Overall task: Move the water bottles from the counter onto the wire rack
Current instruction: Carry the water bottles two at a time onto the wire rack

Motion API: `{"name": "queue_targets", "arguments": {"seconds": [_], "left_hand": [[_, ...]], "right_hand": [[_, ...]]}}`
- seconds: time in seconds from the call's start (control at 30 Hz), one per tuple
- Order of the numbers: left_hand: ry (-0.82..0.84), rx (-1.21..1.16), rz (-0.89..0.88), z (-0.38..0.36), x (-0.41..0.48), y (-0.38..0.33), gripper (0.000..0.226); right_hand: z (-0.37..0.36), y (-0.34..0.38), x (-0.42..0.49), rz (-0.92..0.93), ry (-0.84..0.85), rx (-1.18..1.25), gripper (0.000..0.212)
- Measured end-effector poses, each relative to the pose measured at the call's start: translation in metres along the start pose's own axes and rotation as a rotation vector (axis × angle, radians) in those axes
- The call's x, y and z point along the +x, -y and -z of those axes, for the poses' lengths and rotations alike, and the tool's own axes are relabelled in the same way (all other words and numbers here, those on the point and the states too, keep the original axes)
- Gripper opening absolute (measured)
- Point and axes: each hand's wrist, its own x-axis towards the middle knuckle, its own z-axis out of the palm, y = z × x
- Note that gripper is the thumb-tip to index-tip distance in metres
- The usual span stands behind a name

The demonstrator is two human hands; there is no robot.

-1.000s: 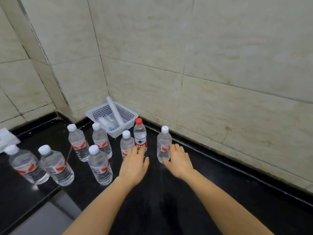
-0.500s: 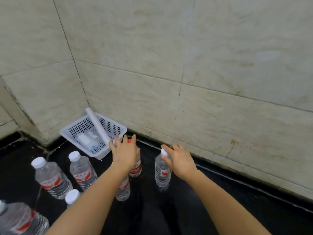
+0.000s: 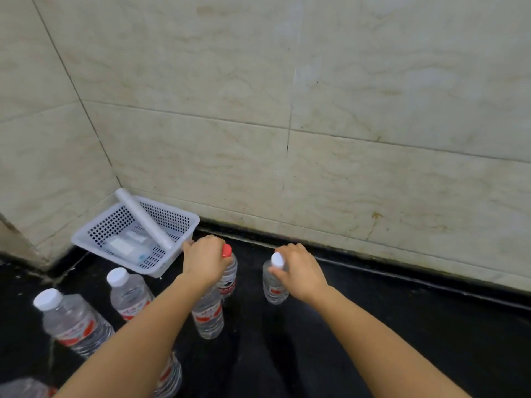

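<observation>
Black glossy counter [image 3: 402, 340] fills the near part, with several water bottles [image 3: 74, 323] standing at the left. Further in, the left hand [image 3: 205, 261] grips the neck of a red-capped bottle [image 3: 228, 271] and the right hand [image 3: 300, 272] grips a white-capped bottle [image 3: 274, 282]. Behind, a white basket [image 3: 115, 222] sits in the corner of the beige tiled wall [image 3: 316, 110].

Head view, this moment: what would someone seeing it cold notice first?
Two bare hands at centre, each closed around a bottle top: the left hand on the red-capped bottle, the right hand on a white-capped bottle. More water bottles stand at lower left on the black counter. A white perforated basket sits in the tiled corner.
</observation>
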Motion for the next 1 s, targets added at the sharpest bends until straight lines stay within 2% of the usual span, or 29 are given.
{"name": "queue_targets", "arguments": {"seconds": [0.1,0.2,0.43,0.7,1.0], "left_hand": [[-0.016,0.017,-0.116,0.005,0.001,-0.013,0.016],[-0.059,-0.018,-0.239,0.015,-0.006,-0.036,0.016],[-0.013,-0.324,-0.347,0.018,-0.058,-0.102,0.021],[0.056,-0.477,-0.525,0.009,-0.145,-0.234,0.014],[0.042,-0.604,-0.585,0.014,-0.268,-0.4,0.014]], "right_hand": [[0.005,-0.005,-0.016,-0.134,-0.038,0.052,0.026],[0.022,-0.018,-0.036,-0.187,-0.048,0.064,0.03],[0.079,-0.052,-0.12,-0.322,-0.089,0.155,0.023],[0.155,-0.116,-0.259,-0.454,-0.159,0.131,0.023],[0.242,-0.209,-0.418,-0.423,-0.271,0.051,0.018]]}}
